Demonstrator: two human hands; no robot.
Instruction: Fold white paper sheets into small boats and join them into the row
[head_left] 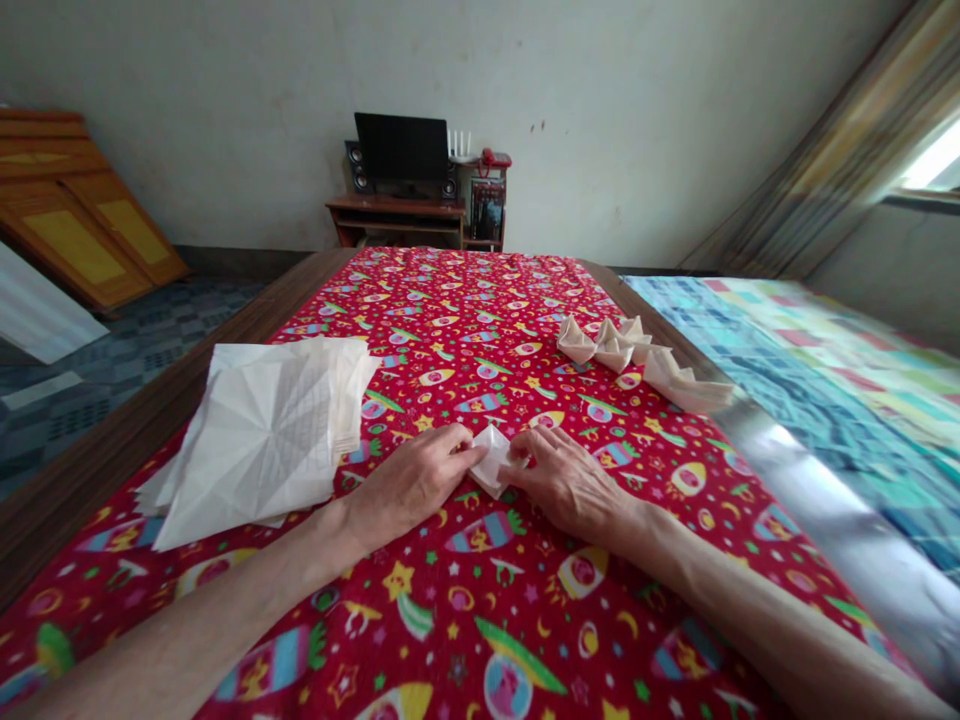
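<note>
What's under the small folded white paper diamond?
Red rocket-print cloth shows around the small folded white paper diamond; the paper hides whatever lies directly beneath.

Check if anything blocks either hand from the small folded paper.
Nothing visible does: left hand and right hand both touch the folded paper, on opposite sides. The paper stack lies to the left, not between.

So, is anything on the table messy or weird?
A little! The paper pile on the left is untidy: its sheets stick out at different angles instead of lining up. The top sheet is also covered in creases that spread out like a star, so it isn't smooth. I can't see anything spilled.
</note>
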